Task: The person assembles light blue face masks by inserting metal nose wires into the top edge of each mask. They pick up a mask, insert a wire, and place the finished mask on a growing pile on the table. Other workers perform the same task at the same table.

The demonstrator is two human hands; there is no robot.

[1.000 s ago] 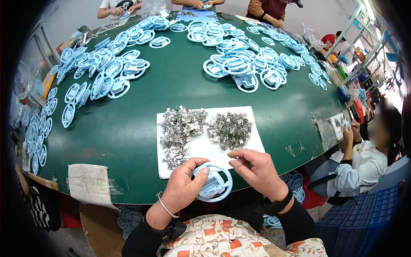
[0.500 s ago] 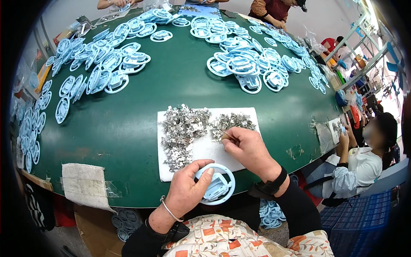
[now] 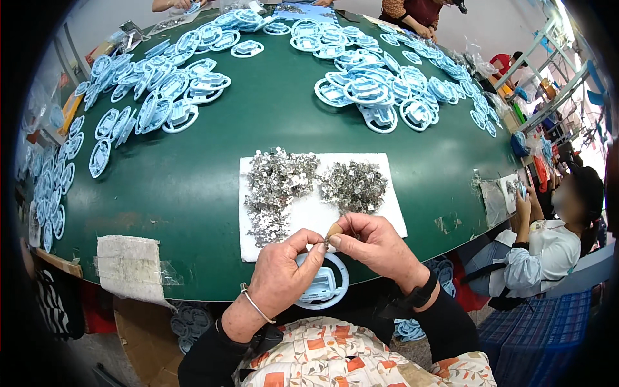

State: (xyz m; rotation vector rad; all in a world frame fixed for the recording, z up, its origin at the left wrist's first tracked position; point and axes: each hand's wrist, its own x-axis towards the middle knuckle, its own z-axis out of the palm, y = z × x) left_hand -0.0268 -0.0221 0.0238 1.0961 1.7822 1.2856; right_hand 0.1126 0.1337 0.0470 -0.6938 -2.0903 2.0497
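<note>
Pinching a clip (image 3: pixel 327 242) between right hand (image 3: pixel 374 245) and left hand (image 3: pixel 284 274), fingers closed, above the ring (image 3: pixel 322 284); clip piles (image 3: pixel 303 184) beyond remaining unfitted.

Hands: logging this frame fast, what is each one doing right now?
Left hand: closed on the blue plastic ring.
Right hand: fingertips pinched together, probably on a small metal piece; too small to tell.

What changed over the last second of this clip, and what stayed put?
The right hand, which half a second ago reached up to the piles of small metal pieces on the white sheet, has come back toward the body and now meets the left hand fingertip to fingertip over the light-blue plastic ring part. Whether it pinches a metal piece is too small to tell. The left hand stayed on the ring; the piles look unchanged.
</note>
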